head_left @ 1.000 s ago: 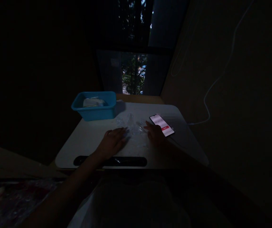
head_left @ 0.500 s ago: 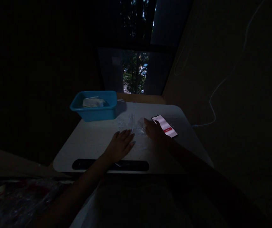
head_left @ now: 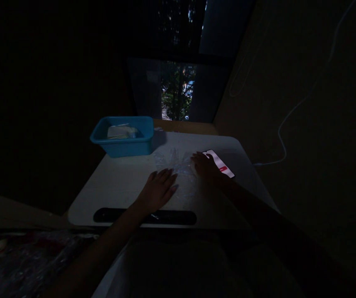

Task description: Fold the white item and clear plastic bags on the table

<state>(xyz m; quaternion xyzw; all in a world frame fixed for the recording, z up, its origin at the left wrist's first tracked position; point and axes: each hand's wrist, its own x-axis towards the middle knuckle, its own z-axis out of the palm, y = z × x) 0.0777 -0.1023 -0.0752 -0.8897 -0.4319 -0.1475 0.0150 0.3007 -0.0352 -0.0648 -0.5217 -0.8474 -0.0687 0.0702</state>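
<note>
On the white tabletop lies a thin, clear plastic piece (head_left: 180, 167) with finger-like points, resembling a disposable glove. My left hand (head_left: 157, 188) rests palm down with its fingers stretched out, the tips at the plastic's left edge. At the plastic's right side, my right hand (head_left: 205, 167) lies with its fingers extended and touching it. The right hand partly covers a phone (head_left: 219, 162) with a lit, pale screen and a red button. Dim light hides the fine detail of the plastic and of the right fingers.
A blue plastic basket (head_left: 122, 147) at the table's back left holds pale, flat packets (head_left: 122, 131). A black slotted strip (head_left: 178, 217) runs along the front edge of the white table (head_left: 103, 188). A white cable (head_left: 280, 136) hangs at the right, and a window (head_left: 178, 91) stands behind.
My right hand has slid slightly over the plastic and its fingers have straightened; it now covers more of the phone. The plastic lies flatter and more spread out. My left hand has hardly moved.
</note>
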